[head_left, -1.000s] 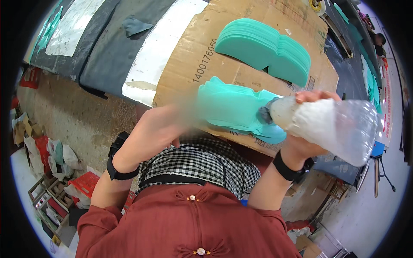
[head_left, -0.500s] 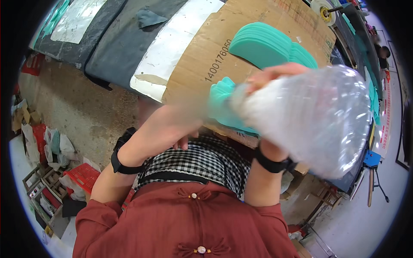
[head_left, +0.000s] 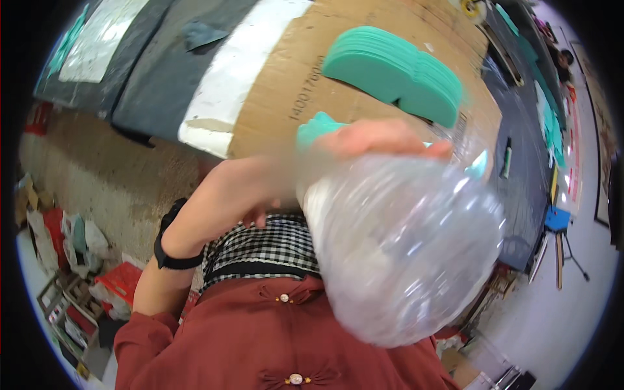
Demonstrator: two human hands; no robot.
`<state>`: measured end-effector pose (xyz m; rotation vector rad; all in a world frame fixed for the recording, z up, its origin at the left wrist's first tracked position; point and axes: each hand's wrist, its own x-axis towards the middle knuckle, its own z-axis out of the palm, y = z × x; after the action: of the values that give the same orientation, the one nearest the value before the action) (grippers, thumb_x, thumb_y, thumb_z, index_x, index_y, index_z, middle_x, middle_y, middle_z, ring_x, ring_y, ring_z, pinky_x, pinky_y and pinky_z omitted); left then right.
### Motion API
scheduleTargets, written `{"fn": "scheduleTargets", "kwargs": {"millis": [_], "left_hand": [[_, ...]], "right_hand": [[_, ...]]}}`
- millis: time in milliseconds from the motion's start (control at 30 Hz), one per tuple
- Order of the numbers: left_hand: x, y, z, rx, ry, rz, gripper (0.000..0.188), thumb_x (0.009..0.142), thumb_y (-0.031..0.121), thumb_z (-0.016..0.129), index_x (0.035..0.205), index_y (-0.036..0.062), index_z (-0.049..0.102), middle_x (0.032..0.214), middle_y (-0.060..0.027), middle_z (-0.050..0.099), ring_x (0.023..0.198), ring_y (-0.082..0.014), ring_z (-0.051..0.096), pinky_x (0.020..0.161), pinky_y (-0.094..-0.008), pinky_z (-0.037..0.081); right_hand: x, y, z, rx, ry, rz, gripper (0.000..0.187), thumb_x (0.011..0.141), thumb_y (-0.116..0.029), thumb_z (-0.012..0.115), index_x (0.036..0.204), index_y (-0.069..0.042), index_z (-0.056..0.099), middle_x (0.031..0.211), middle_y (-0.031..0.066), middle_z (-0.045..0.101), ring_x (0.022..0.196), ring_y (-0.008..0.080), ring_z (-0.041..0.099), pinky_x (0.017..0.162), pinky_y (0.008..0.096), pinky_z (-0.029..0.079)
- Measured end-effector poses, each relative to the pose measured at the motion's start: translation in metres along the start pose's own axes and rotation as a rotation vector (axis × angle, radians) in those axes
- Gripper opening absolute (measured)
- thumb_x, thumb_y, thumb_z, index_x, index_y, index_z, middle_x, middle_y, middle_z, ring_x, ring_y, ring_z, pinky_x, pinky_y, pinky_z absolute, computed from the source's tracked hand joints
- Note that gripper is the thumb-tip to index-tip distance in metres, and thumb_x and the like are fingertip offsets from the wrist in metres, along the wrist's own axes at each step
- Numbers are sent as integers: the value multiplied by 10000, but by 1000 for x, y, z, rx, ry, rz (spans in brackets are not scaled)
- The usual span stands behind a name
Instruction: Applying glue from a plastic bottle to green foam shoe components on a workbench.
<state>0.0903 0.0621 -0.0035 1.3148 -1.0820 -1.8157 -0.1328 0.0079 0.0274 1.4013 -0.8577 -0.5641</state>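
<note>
My right hand (head_left: 377, 138) is shut on a large clear plastic bottle (head_left: 403, 260), lifted so close to the camera that it fills the middle and right of the view. My left hand (head_left: 250, 188), blurred, is just left of the bottle, its fingers hidden behind it; a black band sits on that wrist. A teal foam piece (head_left: 315, 129) shows just above the left hand on the cardboard sheet (head_left: 279, 91). Further back on the cardboard lies a fanned stack of teal foam shapes (head_left: 396, 71).
Grey sheets (head_left: 162, 65) and a white strip (head_left: 227, 71) cover the bench left of the cardboard. Bags and boxes (head_left: 71, 240) clutter the floor at the left. A dark table (head_left: 520, 130) and a blue stool (head_left: 558, 218) are at the right.
The bottle has risen from beside the teal stack toward the camera and now looms much larger. My right hand came up with it; my left hand stayed low near the teal pieces.
</note>
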Motion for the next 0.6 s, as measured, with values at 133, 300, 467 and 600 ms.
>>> {"fn": "scheduleTargets", "kwargs": {"millis": [133, 300, 467, 600], "left_hand": [[3, 16, 5, -61, 13, -200, 289, 981, 218, 617, 1188, 27, 682, 838, -2, 658, 582, -67, 608, 494, -198, 442], [9, 19, 18, 2, 55, -166, 252, 1006, 175, 628, 1204, 21, 647, 805, -16, 631, 552, -63, 589, 472, -189, 426], [12, 21, 29, 235, 185, -14, 195, 978, 168, 673, 1077, 14, 606, 799, -7, 617, 561, -49, 546, 481, -189, 410], [18, 22, 32, 235, 218, -33, 180, 975, 176, 691, 1017, 29, 594, 789, 3, 612, 560, -46, 541, 485, -188, 403]], "right_hand": [[-36, -5, 78, -2980, -381, -806, 587, 983, -561, 566, 1214, -24, 520, 911, 128, 655, 793, 275, 665, 812, 474, 541], [-53, 8, 143, -2760, -506, -913, 630, 955, -466, 590, 1338, 28, 506, 1104, 165, 653, 1017, 333, 657, 903, 511, 523], [-8, -6, 120, -2834, -754, -737, 758, 960, -608, 455, 1327, 54, 484, 1145, 237, 596, 1010, 375, 630, 899, 531, 523], [-18, -15, 155, -3642, -892, -2038, 716, 994, -549, 398, 1308, 88, 491, 1099, 277, 627, 954, 386, 676, 821, 526, 587]]}}
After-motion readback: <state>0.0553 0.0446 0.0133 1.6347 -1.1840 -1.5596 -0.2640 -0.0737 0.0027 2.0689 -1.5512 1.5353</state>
